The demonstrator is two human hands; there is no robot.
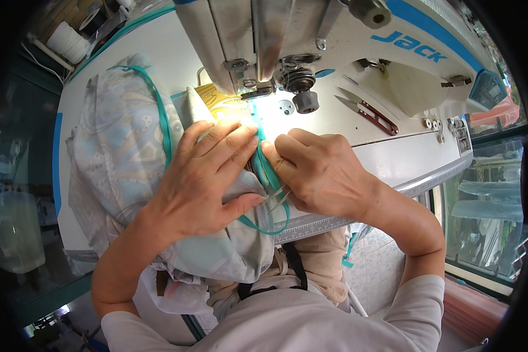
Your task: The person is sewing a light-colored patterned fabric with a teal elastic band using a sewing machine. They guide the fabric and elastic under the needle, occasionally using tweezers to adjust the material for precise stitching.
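Note:
My left hand (202, 179) lies flat with spread fingers on a pale patterned fabric (120, 152), pressing it to the sewing machine table. My right hand (320, 170) pinches the teal binding strip (263, 154) at the fabric's edge, just in front of the presser foot (258, 91). A thin pair of metal tweezers (278, 198) sticks out from under my right hand. The white sewing machine (334, 41) stands over the lit needle area. More teal trim (161, 114) runs along the bunched fabric at the left.
Red-handled thread snips (371, 111) lie on the machine bed to the right. A spool of white cord (69, 42) sits at the far left back. The white table (405, 161) ends near my lap; fabric hangs over its front edge.

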